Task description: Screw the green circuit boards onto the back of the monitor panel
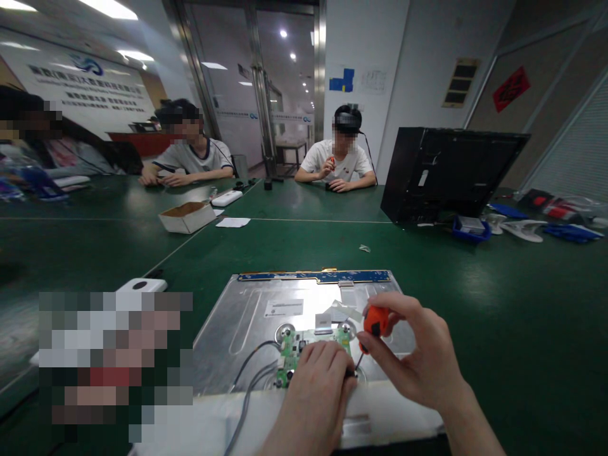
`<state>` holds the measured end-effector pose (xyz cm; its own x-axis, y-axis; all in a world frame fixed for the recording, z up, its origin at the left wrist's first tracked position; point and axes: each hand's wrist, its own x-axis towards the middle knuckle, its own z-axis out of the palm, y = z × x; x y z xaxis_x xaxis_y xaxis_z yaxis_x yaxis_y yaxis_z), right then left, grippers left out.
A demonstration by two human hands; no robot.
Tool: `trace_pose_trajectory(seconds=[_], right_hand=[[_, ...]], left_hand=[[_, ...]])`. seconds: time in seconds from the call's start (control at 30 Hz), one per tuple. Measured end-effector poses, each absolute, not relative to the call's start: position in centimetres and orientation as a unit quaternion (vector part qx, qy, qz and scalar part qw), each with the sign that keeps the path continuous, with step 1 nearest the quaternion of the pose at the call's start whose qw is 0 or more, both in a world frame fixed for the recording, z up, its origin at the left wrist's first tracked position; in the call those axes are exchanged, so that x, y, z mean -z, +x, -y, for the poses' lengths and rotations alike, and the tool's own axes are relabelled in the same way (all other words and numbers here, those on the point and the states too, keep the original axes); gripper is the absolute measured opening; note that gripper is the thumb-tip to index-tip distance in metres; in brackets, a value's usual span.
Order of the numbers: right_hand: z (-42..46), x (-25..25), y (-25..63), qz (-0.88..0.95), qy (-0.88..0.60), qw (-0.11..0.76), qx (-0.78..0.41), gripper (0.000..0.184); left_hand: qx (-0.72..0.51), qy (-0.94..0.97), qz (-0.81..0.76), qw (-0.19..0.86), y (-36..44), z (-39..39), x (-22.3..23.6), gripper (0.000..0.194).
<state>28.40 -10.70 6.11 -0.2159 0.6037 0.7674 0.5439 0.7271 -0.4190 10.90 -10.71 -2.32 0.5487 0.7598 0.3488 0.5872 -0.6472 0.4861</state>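
A flat metal display panel lies back side up on the table in front of me, with a green circuit board mounted on it. My left hand rests over the board's right part, fingers bent and pressed together. Something dark shows at its fingertips, too small to name. My right hand grips the orange handle of a screwdriver between thumb and fingers. The thin shaft slants down to the board's right edge beside my left fingers; its tip is hidden. Grey cables run from the board's left side.
A white box and papers lie ahead to the left. A black monitor stands at the right, near a blue tray. Several people sit around the table, one person straight across. The near left is pixelated.
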Motion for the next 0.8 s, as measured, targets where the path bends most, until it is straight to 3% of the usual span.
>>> trace_pose_trajectory(seconds=[0.23, 0.43, 0.57, 0.8], right_hand=[[10.8, -6.2, 28.4, 0.774, -0.374, 0.51, -0.026, 0.033], [10.9, -6.0, 28.9, 0.756, -0.38, 0.532, -0.005, 0.035], [10.9, -6.0, 29.3, 0.747, -0.393, 0.536, -0.004, 0.039], [10.9, -6.4, 29.0, 0.73, -0.44, 0.521, -0.041, 0.041]], left_hand=[[-0.272, 0.861, -0.385, 0.19, 10.5, 11.0, 1.6, 0.019], [-0.361, 0.837, -0.366, 0.19, 10.1, 11.5, 0.8, 0.021], [-0.397, 0.819, -0.388, 0.146, 8.3, 12.0, -0.5, 0.023], [-0.341, 0.802, -0.488, 0.041, 0.9, 10.3, -0.7, 0.039]])
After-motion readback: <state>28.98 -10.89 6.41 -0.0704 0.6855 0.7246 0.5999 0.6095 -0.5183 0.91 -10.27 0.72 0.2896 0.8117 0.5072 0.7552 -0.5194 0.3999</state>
